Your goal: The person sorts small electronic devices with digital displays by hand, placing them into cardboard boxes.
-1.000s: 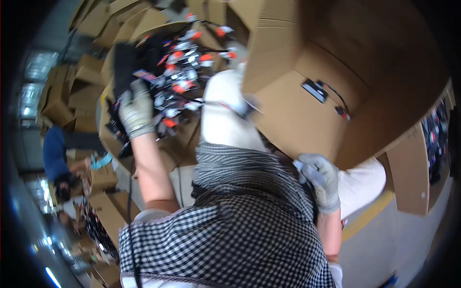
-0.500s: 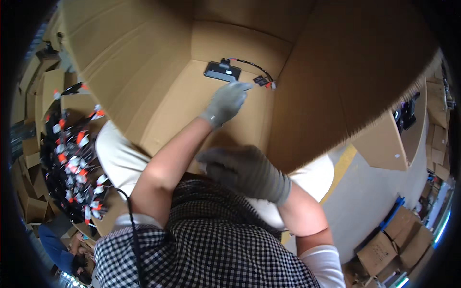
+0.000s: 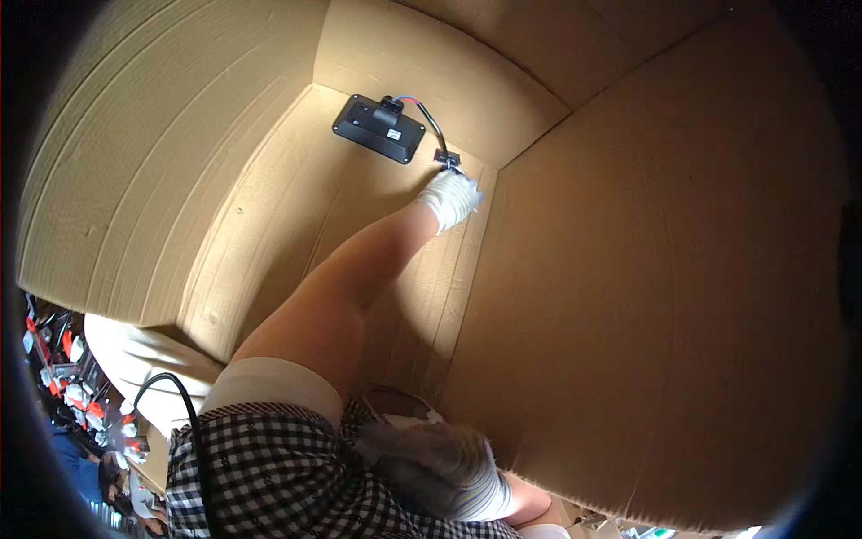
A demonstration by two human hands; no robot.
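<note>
Deep in a large cardboard box (image 3: 359, 216) lies a flat black rectangular unit (image 3: 368, 135) with a bracket and a small white label on it. A black cable (image 3: 432, 126) runs from its bracket to dark connectors (image 3: 446, 158) near the box's far right corner. My gloved left hand (image 3: 452, 199) is stretched down there, its fingers closed at the connectors; the fingertips are partly hidden. My right hand (image 3: 435, 469), in a grey striped glove, is close to my body at the near edge of the box. Its fingers are in shadow, and what it touches is unclear.
Tall cardboard walls rise on the left (image 3: 180, 135) and right (image 3: 664, 296). Outside at lower left is a pile of black parts with red and white connectors (image 3: 76, 377). A person (image 3: 81, 467) is beyond it. A black cord (image 3: 190, 413) hangs along my left arm.
My left hand has reached deeper, from beside the black unit to the cable's connectors. The view has moved further into the box. My right hand has drawn back toward my body.
</note>
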